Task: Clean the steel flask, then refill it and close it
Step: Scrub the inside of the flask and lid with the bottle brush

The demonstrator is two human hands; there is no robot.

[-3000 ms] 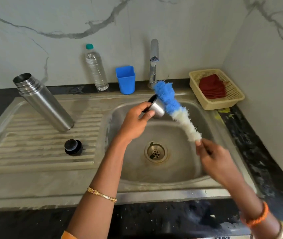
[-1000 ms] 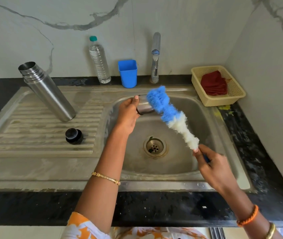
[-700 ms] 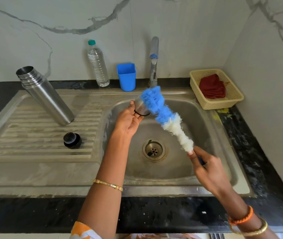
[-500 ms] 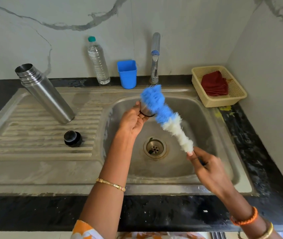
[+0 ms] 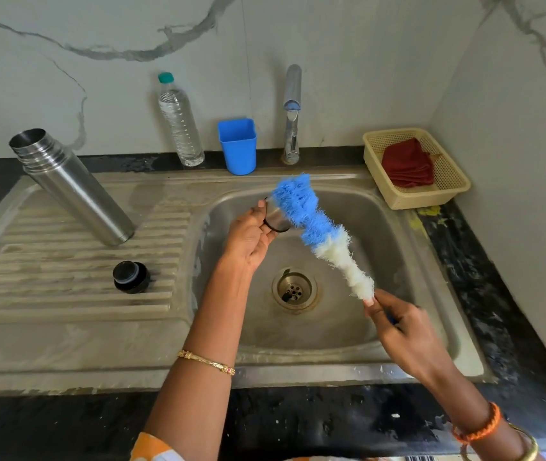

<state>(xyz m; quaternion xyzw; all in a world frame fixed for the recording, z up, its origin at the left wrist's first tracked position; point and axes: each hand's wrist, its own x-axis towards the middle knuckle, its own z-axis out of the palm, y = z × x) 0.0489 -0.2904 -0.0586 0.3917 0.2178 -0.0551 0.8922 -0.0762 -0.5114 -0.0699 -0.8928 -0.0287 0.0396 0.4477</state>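
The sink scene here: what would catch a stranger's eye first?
Most striking is the fluffy blue and white brush, held by the right hand over the sink, its blue end against a small steel cup gripped by the left hand. Next, the tall steel flask stands open on the draining board, its black stopper lying nearby.

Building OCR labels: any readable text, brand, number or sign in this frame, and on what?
No readable text.
Plastic water bottle: no legible label.
Steel flask, blue cup, tap: no markings seen.
Bottom edge, barcode-like stripes: cut off, unreadable.
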